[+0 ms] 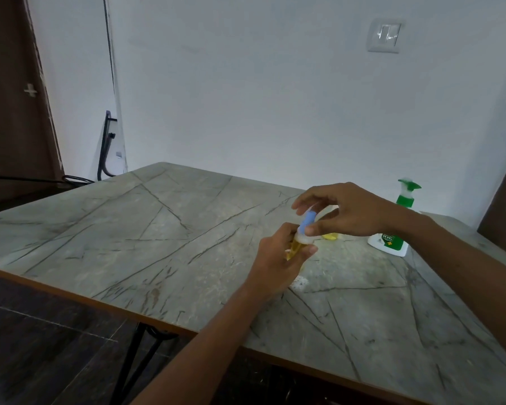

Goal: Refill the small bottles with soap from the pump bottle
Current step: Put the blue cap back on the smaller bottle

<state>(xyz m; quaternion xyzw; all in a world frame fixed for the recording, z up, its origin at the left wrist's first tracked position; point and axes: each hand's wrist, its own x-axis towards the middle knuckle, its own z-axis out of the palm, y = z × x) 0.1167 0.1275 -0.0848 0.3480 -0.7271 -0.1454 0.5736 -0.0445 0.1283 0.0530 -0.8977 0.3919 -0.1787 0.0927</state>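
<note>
Two small bottles show yellow soap inside. Left hand (278, 260) grips the held bottle (296, 247) just above the counter (158, 229); right hand (352, 211) pinches its blue cap (308, 222) between thumb and fingers (tightening or loosening, I cannot tell). The second bottle (330, 236) stands behind the hands, near the pump bottle (407, 197). Filling looks mostly done, I judge; capping and any top-up remain

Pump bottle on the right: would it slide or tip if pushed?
The pump bottle stands upright on a broad base, narrowing toward its pump head, so a low push would probably slide it over the smooth table; a high push might tip it. Its fill level is hidden, so weight is unclear.
</note>
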